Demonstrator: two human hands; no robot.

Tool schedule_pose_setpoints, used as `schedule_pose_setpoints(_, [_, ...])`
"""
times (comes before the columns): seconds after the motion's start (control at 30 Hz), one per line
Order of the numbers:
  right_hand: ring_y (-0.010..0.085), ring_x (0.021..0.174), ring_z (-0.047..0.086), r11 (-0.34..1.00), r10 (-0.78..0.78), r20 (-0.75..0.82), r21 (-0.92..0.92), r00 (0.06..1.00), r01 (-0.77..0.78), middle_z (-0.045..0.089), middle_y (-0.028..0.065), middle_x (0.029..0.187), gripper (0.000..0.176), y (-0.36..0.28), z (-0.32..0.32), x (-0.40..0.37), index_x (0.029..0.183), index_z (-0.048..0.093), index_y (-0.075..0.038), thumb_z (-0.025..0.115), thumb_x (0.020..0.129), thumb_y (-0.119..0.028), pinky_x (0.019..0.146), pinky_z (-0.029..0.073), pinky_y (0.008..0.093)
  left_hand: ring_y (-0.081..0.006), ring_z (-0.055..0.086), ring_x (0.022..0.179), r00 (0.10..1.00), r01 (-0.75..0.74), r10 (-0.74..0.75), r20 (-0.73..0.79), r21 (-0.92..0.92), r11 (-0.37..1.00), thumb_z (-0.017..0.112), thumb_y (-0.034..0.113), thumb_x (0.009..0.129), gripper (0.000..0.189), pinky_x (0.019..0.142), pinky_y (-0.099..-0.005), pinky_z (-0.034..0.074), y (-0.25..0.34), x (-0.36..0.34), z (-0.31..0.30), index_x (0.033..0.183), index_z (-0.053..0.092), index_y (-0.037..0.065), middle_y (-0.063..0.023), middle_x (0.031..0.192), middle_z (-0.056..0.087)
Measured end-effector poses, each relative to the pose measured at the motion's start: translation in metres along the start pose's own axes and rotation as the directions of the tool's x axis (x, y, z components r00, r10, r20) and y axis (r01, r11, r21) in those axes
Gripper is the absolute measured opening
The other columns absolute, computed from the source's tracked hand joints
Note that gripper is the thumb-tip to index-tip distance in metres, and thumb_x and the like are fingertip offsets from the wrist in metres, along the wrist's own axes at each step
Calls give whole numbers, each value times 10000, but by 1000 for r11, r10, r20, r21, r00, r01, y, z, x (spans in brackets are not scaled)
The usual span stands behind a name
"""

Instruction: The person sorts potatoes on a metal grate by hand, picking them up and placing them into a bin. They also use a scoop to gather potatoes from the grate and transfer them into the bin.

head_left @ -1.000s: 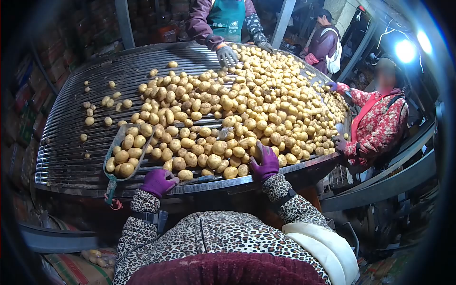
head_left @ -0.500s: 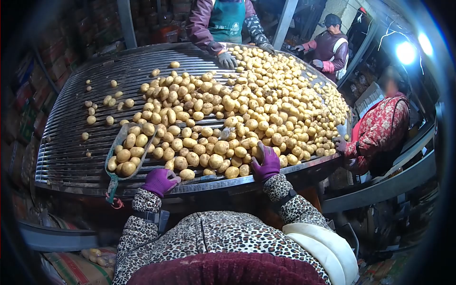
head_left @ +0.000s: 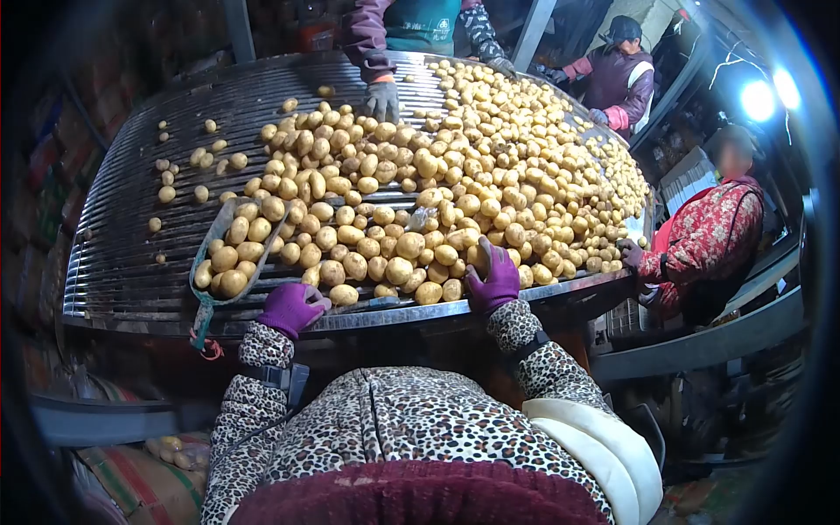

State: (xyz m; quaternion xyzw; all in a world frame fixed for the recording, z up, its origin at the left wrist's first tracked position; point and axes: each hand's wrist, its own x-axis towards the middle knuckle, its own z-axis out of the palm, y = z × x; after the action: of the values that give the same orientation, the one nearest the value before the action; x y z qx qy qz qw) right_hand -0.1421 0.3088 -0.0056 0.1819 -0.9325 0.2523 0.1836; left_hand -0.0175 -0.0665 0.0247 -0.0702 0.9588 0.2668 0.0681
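My left hand [head_left: 295, 308], in a purple knit glove with grey fingers, rests on the metal rim at the near edge of the sorting table, fingers loosely stretched out and holding nothing. Just left of it lies a scoop [head_left: 208, 300] with a teal-wrapped handle, heaped with potatoes [head_left: 234, 256]. At the rim further right is my right hand [head_left: 497, 278], in a matching glove. Its thumb and fingers are apart, touching a potato [head_left: 477, 258] at the edge of the pile without a visible grip. Yellow potatoes [head_left: 407, 246] cover much of the slatted table [head_left: 122, 254].
Across the table a co-worker's gloved hand [head_left: 382, 101] reaches onto the potatoes. Another person [head_left: 619, 83] stands at the far right corner, and one in a red patterned jacket [head_left: 713, 227] at the right side. A clear plastic scrap [head_left: 422, 219] lies among the potatoes.
My view has tilted slightly, so the table sits a little higher. The far co-worker's hand has moved left and is lowered onto the potatoes. My own hands stay at the rim.
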Motion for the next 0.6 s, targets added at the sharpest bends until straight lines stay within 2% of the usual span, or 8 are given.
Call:
schedule_pose_setpoints(0.17, [343,1053,559,1000,-16,-19,0,1000,16,573,155,1113,651,4,1,1,1349,482,-103,706,759,-265,903,460,452,-279,687,812,1000,15,-12,26,-108,994,733,315,770,265,727,-376,529,12,-21,-13,916,723,94,-134,858,702])
schedule_pose_setpoints(0.23, [356,1051,559,999,-32,-11,9,999,32,578,167,1103,644,3,4,0,1342,489,-91,703,758,-260,907,456,458,-153,659,923,995,-1,42,89,-418,908,716,184,826,260,842,-313,505,14,-49,-30,1044,691,45,-74,967,709])
schedule_pose_setpoints(0.3, [368,1051,558,999,-28,-27,38,999,29,582,180,1098,627,2,7,-1,1325,506,-75,707,753,-232,916,452,458,-142,645,928,977,-211,168,-132,-470,857,692,146,843,219,845,-308,505,6,-72,-51,1032,695,34,-65,959,701])
schedule_pose_setpoints(0.37, [363,1059,556,995,-6,-20,104,1000,9,580,179,1104,626,0,8,-2,1324,513,-73,715,747,-204,923,449,452,-148,645,934,873,-321,53,-485,-489,811,670,143,866,235,850,-315,508,-18,-91,-63,1071,680,29,-62,1004,692])
schedule_pose_setpoints(0.43, [359,1071,553,993,-82,-65,84,995,88,579,176,1119,632,8,10,-4,1331,511,-75,719,743,-180,933,445,444,-169,626,1008,623,-326,-259,-738,-546,772,644,117,884,250,921,-303,479,-51,-99,-72,1113,654,19,-78,1057,673])
schedule_pose_setpoints(0.5, [369,1094,545,999,-37,5,24,999,37,571,183,1166,627,3,2,-4,1330,504,-44,717,758,-185,965,426,453,-172,604,1055,441,-213,-463,-769,-590,779,606,156,924,334,949,-318,466,-89,-104,-85,1231,590,24,-107,1169,635])
schedule_pose_setpoints(0.57, [400,1138,524,994,-12,-15,112,1000,14,561,220,1199,612,30,25,-17,1321,500,-14,684,800,-278,1017,390,488,-195,560,1142,480,-86,-314,-820,-400,913,606,181,928,392,989,-343,445,-134,-101,-91,1279,553,16,-140,1231,595])
schedule_pose_setpoints(0.6, [398,1162,517,1000,-31,-18,-1,999,31,563,221,1211,598,33,28,-20,1316,504,-16,661,814,-300,1032,379,497,-238,515,1197,606,3,-139,-783,-173,985,610,196,920,437,1010,-375,427,-165,-101,-87,1312,521,25,-161,1296,538])
